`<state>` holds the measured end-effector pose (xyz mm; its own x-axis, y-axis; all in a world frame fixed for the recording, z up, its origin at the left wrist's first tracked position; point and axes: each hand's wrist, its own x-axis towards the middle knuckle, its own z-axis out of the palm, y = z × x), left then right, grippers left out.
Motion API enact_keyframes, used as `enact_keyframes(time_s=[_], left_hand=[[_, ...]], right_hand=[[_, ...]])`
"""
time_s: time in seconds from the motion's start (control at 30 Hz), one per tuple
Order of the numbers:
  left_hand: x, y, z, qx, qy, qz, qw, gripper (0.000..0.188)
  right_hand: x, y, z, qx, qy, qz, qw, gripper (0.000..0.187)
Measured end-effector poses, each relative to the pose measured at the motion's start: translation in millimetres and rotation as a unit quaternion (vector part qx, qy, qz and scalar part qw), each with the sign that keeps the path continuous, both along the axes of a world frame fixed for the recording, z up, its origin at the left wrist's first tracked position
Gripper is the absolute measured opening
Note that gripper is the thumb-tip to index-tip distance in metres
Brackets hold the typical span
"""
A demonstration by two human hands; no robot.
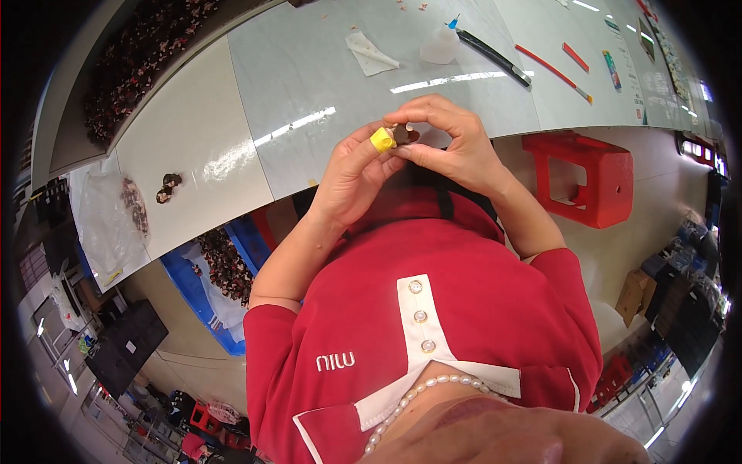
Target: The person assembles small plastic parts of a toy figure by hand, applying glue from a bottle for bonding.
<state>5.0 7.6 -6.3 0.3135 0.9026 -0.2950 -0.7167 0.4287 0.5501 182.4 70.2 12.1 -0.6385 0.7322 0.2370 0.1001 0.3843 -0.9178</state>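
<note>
Close in front of me, at the table's near edge, both my hands meet around a small dark brown piece (401, 134) with pale pinkish parts. My left hand (349, 172) pinches its left side; yellow tape (382, 140) wraps that thumb's tip. From the right, my right hand (457, 145) grips the same piece between thumb and fingers. Its exact kind is too small to tell. A few similar brown-and-pink pieces (168, 188) lie on the table to the left of my hands.
A clear plastic bag (104, 216) lies at the table's left end. A blue crate (189, 290) of similar pieces stands below. Across the table (286, 77) are a white scrap (369, 52), a bottle with a blue tip (440, 48), a black-handled tool (492, 56) and a red brush (553, 72). A red stool (599, 185) stands right.
</note>
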Motion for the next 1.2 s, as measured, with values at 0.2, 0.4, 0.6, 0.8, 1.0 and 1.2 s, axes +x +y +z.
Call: enact_keyframes(time_s=[0.2, 0.4, 0.6, 0.8, 1.0, 1.2], left_hand=[[2, 1, 5, 0.022, 0.014, 0.024, 0.999, 0.041], [6, -2, 10, 0.027, 0.040, 0.053, 0.997, 0.041], [4, -3, 11, 0.035, 0.069, 0.043, 0.996, 0.042], [5, -2, 9, 0.047, 0.062, 0.046, 0.996, 0.045], [7, -3, 7, 0.049, 0.061, 0.045, 0.996, 0.044], [8, -4, 4, 0.043, 0.073, 0.054, 0.995, 0.043]], right_hand=[[-1, -8, -6, -0.057, 0.084, -0.105, 0.989, 0.024], [7, -10, -7, -0.120, 0.066, -0.064, 0.988, 0.012], [8, -9, -5, -0.142, 0.076, -0.065, 0.985, 0.008], [9, -7, -2, -0.154, 0.074, -0.060, 0.983, 0.007], [10, -6, 3, -0.136, 0.060, -0.057, 0.987, 0.004], [9, -7, 3, -0.120, 0.048, -0.063, 0.990, 0.004]])
